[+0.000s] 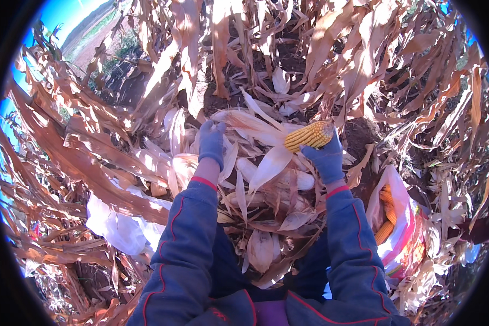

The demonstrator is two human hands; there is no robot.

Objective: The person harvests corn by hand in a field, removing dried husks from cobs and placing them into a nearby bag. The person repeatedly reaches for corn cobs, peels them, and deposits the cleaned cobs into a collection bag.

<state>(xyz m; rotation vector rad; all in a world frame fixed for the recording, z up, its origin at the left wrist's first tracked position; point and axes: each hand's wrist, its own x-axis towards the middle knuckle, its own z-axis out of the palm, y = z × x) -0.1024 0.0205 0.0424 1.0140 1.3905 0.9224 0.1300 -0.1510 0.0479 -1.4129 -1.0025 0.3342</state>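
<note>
My right hand [326,159], in a grey-blue glove, grips a yellow ear of corn [307,137] near its darker tip. Pale husk leaves [271,163] are peeled back from the kernels and spread toward the left and downward. My left hand [211,142], gloved too, has its fingers curled beside the far end of a long husk leaf [248,125]; whether they pinch it is hidden. Below and between my hands lies a heap of ears in pale husks [261,244] and loose dry leaves, partly in shadow.
At the right, a pink-and-white plastic sack [395,183] stands open with several husked orange ears [385,232] inside. White plastic sheeting [118,222] lies at the left under a broad dry leaf [93,179]. Dry corn stalks [244,36] stand ahead and on both sides.
</note>
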